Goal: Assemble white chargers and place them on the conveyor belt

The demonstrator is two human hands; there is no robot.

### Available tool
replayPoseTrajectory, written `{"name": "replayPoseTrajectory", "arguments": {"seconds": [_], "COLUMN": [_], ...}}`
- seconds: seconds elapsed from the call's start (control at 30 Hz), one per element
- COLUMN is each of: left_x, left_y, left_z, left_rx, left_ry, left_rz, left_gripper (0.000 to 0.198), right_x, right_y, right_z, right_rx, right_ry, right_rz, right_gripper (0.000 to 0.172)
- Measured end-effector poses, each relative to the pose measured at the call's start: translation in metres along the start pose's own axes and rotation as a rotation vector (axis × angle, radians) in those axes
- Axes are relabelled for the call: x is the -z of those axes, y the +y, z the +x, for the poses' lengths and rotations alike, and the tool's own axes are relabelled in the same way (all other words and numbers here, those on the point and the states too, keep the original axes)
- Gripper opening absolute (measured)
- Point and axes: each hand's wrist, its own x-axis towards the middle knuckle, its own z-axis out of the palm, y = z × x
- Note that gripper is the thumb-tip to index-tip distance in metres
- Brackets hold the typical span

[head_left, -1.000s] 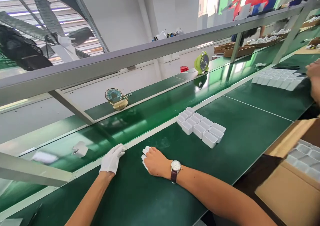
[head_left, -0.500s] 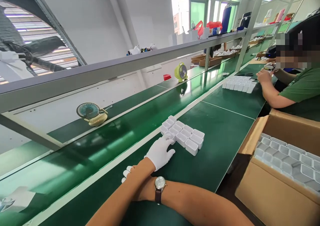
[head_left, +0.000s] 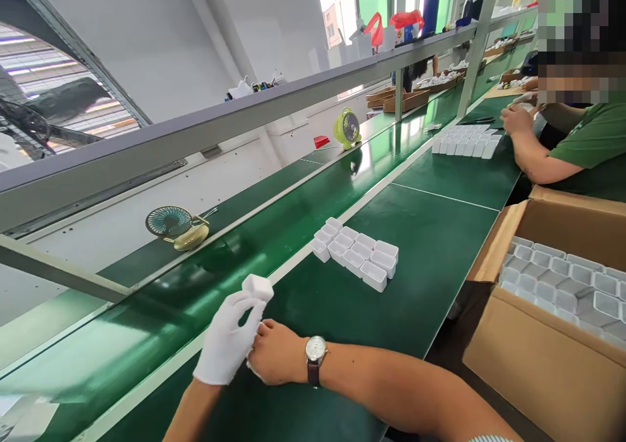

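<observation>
My left hand (head_left: 227, 338), in a white glove, is closed on a small white plastic box (head_left: 257, 287), gripping it between thumb and fingers over the edge of the green work surface. My right hand (head_left: 278, 354), with a watch on its wrist, is closed just beside the left glove. Its fingers curl inward, so what they hold, if anything, is hidden. Ahead on the green surface stands a group of similar open-topped white boxes (head_left: 357, 253), set close together in rows. Neither hand touches this group.
A carton (head_left: 542, 370) with several clear plastic trays stands at the right. Along the left runs a shiny green conveyor belt (head_left: 235, 259); beyond it are a folding fan (head_left: 177, 228) and a green fan (head_left: 348, 129). A co-worker (head_left: 591, 135) sits at the right by more white boxes (head_left: 467, 142).
My left hand has drawn back from the group of boxes towards me, bringing one white box along. It is now beside my right hand instead of crossing over it.
</observation>
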Motion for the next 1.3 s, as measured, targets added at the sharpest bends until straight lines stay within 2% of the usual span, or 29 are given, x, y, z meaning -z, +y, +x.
{"name": "replayPoseTrajectory", "arguments": {"seconds": [0.1,0.2,0.33,0.43,0.57,0.67,0.8,0.93,1.03,1.13,1.23,1.3], "left_x": [0.028,0.047,0.054,0.048,0.039,0.039,0.036,0.035,0.046,0.055,0.052,0.045], "left_y": [-0.035,-0.056,-0.065,-0.065,-0.063,-0.062,-0.07,-0.074,-0.063,-0.049,-0.047,-0.053], "left_z": [-0.036,-0.077,-0.121,-0.137,-0.14,-0.14,-0.145,-0.148,-0.139,-0.129,-0.128,-0.132], "left_rx": [0.084,0.142,0.156,0.157,0.186,0.188,0.184,0.26,0.297,0.288,0.326,0.384], "left_ry": [0.029,0.004,0.033,0.122,0.225,0.225,0.201,0.262,0.14,-0.008,-0.003,0.047], "left_rz": [0.065,0.108,0.118,0.071,-0.012,-0.069,-0.09,-0.004,0.046,-0.039,-0.061,-0.031], "left_gripper": [0.019,0.02,0.023,0.028,0.029,0.006,0.041,0.039,0.026,0.016,0.024,0.02], "right_x": [0.01,0.011,0.008,0.009,0.017,0.022,0.019,0.011,0.011,0.018,0.028,0.032], "right_y": [0.002,0.002,0.001,0.0,0.001,0.003,0.005,0.01,0.014,0.012,0.003,-0.002], "right_z": [0.001,0.001,-0.001,-0.002,0.003,0.013,0.024,0.024,0.022,0.023,0.026,0.026], "right_rx": [0.008,0.015,0.023,0.025,0.054,0.096,0.113,0.101,0.105,0.133,0.259,0.32], "right_ry": [-0.044,-0.078,-0.111,-0.141,-0.21,-0.267,-0.281,-0.251,-0.207,-0.162,-0.276,-0.341], "right_rz": [-0.008,0.002,0.004,-0.01,-0.044,-0.065,-0.083,-0.074,-0.005,0.128,0.228,0.255], "right_gripper": [0.019,0.018,0.02,0.024,0.022,0.015,0.017,0.024,0.025,0.035,0.04,0.041]}}
